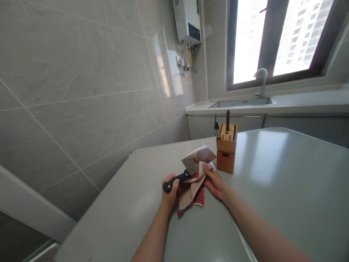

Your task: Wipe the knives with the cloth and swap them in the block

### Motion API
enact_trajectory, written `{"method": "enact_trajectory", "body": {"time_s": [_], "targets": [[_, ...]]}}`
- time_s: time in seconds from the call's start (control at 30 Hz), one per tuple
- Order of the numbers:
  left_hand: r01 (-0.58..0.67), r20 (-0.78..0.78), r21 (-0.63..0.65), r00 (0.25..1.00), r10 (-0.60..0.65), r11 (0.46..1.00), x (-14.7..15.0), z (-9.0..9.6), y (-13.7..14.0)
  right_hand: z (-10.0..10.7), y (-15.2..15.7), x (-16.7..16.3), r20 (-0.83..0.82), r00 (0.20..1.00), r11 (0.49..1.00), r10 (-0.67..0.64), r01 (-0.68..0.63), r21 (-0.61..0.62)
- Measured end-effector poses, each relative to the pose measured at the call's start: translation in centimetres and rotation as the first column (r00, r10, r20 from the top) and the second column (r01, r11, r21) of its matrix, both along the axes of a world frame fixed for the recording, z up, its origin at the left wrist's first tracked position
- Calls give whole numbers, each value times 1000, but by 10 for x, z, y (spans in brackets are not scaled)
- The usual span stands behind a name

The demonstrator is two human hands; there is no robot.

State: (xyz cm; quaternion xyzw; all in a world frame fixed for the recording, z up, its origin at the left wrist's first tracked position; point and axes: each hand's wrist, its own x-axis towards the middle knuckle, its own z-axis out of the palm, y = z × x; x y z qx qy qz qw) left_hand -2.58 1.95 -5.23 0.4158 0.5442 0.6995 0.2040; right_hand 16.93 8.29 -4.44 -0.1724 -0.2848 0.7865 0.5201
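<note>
Pale grey-green and glossy, the broad bench stands under both hands. We find the black-handled steel cleaver held above it, its wide, flat blade slanting away to the right and its riveted handle toward the left. We record the left hand with its grip clamped round that handle. We record the right hand with its grip closed on the folded red-and-cream fabric cloth, pinched close to the lower right part of the blade. We see the cloth hang between the hands, one corner pointing down; whether it touches the bench we cannot tell. Just beyond the right hand we note the upright slotted brown wooden knife block, standing on the bench. One straight black knife handle rises from its top, and a slim black-topped item sits at its left side, which we cannot identify. Well behind, we log the rectangular metal sink and the curved silver tap, below the dark-framed window.
</note>
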Motion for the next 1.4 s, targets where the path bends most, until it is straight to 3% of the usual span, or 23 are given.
{"method": "enact_trajectory", "body": {"time_s": [0.17, 0.27, 0.63, 0.87, 1.03, 1.4], "targets": [[62, -153, 71, 987, -50, 996, 3, 7, -7, -2, 8, 2, -151, 985, 993, -83, 70, -90], [30, -146, 96, 989, -15, 995, 3, 8, -8, -3, 11, 3, -171, 978, 982, -119, 90, -168], [-158, 93, 130, 985, 146, 979, -5, 14, -2, 10, 3, 7, -79, 992, 977, -96, 79, -200], [-258, 456, 44, 865, 211, 965, -12, 23, 9, 14, 1, 6, -76, 986, 964, -145, 124, -235], [-201, 604, -18, 779, 170, 979, -18, 20, 17, 11, 6, 8, -65, 986, 963, -150, 131, -236], [50, 572, -76, 820, 2, 996, -15, 9, 22, -7, 17, 9, -86, 971, 963, -221, 204, -177]]}}
